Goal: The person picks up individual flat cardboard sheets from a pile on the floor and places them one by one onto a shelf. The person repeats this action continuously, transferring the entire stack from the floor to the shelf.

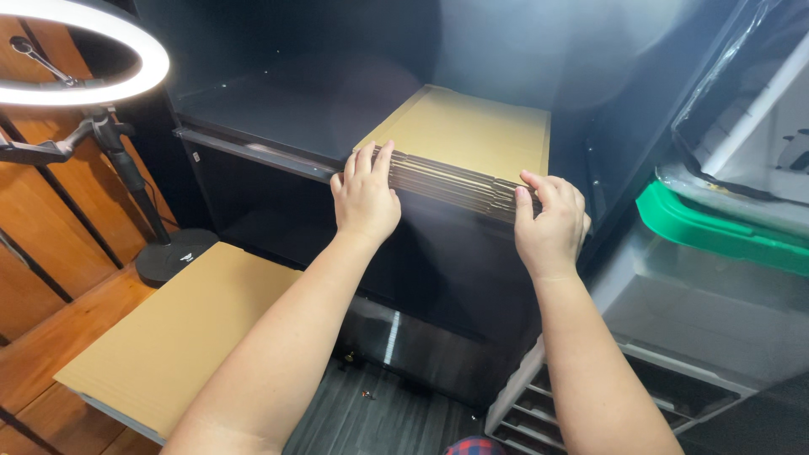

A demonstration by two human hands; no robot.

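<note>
A stack of flattened cardboard sheets (468, 143) lies on the upper shelf (278, 114) of a dark cabinet, toward the shelf's right end, its near edge flush with the shelf's front lip. Left of the stack, outside the cabinet, a lit ring light (84, 50) stands on a black stand with a round base (173, 253). Below and left of the stack, a separate flat cardboard sheet (177, 333) rests on a low surface over the wooden floor. Right of the stack stand clear plastic storage bins, one with a green lid (716, 232); nothing lies between the person and the stack's near edge.

Both forearms reach up and forward to the stack. The left hand (364, 198) is pressed, fingers extended and close together, against the layered front edge near its left corner, palm toward the stack. The right hand (552, 223) is partly curled, thumb and fingertips laid on the front edge near its right corner; neither hand is closed around the sheets.

The stack lies flat. Its front edge runs left to right, slanting slightly downward toward the right, and the sheets extend back into the cabinet.
</note>
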